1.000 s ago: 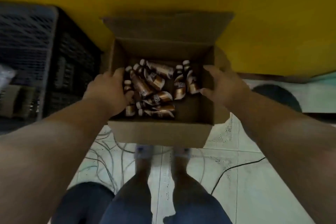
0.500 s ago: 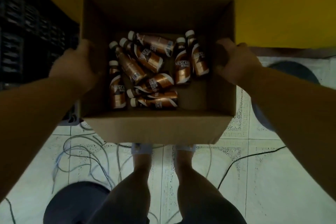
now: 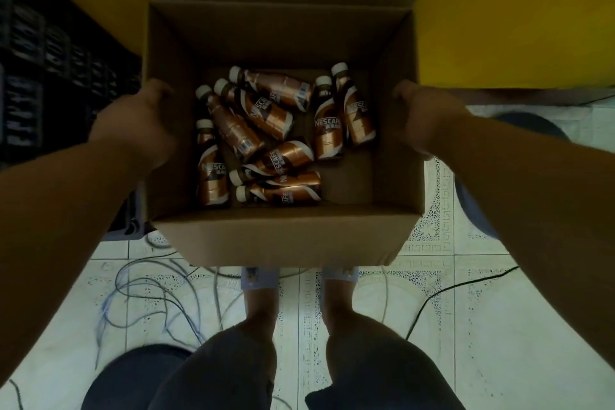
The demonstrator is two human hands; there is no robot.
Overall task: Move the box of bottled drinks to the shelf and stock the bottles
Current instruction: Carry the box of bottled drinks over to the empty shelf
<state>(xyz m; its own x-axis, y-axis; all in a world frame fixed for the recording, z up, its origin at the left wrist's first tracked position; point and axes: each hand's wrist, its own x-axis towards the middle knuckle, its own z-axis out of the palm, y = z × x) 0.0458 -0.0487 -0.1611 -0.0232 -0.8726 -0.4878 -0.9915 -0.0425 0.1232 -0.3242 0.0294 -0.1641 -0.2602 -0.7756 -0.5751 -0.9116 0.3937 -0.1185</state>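
Observation:
An open cardboard box (image 3: 283, 236) hangs in the air in front of me, above my feet. Several copper-brown coffee bottles (image 3: 266, 130) with white caps lie jumbled on its floor, mostly on the left side. My left hand (image 3: 133, 123) grips the box's left wall. My right hand (image 3: 422, 116) grips the right wall, thumb over the rim. The fingers of both hands are hidden outside the box. The far flap stands open toward the yellow wall.
Black plastic crates (image 3: 50, 76) are stacked at the left. A yellow wall (image 3: 515, 10) rises ahead. Loose cables (image 3: 149, 293) snake over the tiled floor, a black cable (image 3: 449, 289) lies at the right, and dark round stools (image 3: 133, 376) stand near my legs.
The box has risen from the floor toward my head. My hands shifted from the rim inside to the outer side walls and now carry it higher and closer.

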